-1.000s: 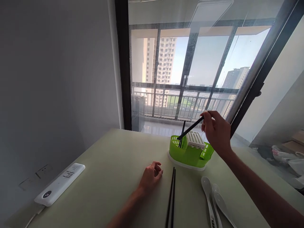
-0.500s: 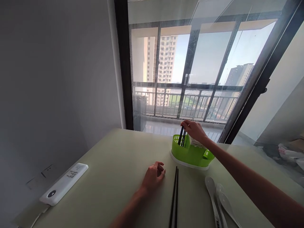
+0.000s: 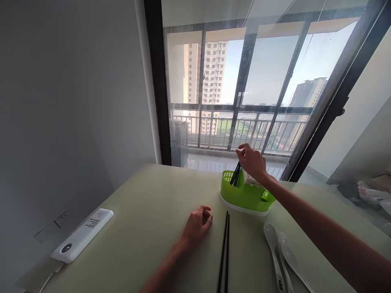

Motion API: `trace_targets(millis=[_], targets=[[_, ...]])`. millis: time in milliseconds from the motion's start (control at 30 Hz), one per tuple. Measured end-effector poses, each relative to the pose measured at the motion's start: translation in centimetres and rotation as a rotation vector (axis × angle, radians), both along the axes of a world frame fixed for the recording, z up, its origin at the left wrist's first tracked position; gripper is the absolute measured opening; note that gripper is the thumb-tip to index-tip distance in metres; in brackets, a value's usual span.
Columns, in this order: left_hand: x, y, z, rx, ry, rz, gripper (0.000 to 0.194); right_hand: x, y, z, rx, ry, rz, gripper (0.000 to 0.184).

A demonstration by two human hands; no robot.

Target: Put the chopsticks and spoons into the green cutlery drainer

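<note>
My right hand (image 3: 253, 162) is above the green holder (image 3: 244, 198), its fingers bent and slightly apart with nothing seen between them. Just under the fingertips, black chopsticks (image 3: 235, 175) stand in the holder's left compartment, leaning right. The hand partly hides their top ends. Resting on the table, my left hand (image 3: 197, 224) is loosely curled and empty, a gap showing between thumb and fingers. To its right lies a pair of black chopsticks (image 3: 227, 244), almost side by side.
Several white spoons (image 3: 270, 234) lie at the front right of the table (image 3: 146, 211). A white box (image 3: 252, 180) sits in the holder's middle. At the left edge is a white power strip (image 3: 84, 236) with a cable. Behind the table stands a glass door (image 3: 265, 81).
My right hand has let go of the chopsticks in the holder and moved slightly up and right. Those chopsticks now lean further right. My left hand stays in place.
</note>
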State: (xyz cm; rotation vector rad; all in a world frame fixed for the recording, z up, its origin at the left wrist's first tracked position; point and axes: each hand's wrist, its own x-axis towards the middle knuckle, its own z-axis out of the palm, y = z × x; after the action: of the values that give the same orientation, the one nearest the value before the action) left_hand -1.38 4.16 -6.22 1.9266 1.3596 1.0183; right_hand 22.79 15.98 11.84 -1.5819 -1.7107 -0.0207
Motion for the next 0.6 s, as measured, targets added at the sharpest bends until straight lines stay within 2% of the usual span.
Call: trace_targets(millis=[67,133,233,333,467,600], targets=[[0.0,0.0,0.1,0.003,0.007,-0.002,0.021,-0.8,-1.7,0.5,0.004,0.011,0.073,0.028],[0.0,-0.1,0.3,0.003,0.026,-0.005,0.02,-1.7,-3.8,0.9,-0.02,0.033,0.203,0.026],[0.2,-0.7,0.9,0.028,0.083,-0.059,0.019,-3.2,-7.5,1.3,-0.192,0.158,0.505,0.028],[0.6,-1.5,1.4,0.079,0.16,-0.178,0.017,-4.4,-10.8,1.5,-0.313,0.231,0.661,0.026],[1.0,-2.2,1.6,0.173,0.316,-0.281,0.027,-5.5,-13.8,1.3,-0.385,0.335,0.764,0.026],[1.0,-2.3,1.5,0.203,0.392,-0.317,0.037,-5.9,-15.0,0.0,-0.438,0.407,0.792,0.024]])
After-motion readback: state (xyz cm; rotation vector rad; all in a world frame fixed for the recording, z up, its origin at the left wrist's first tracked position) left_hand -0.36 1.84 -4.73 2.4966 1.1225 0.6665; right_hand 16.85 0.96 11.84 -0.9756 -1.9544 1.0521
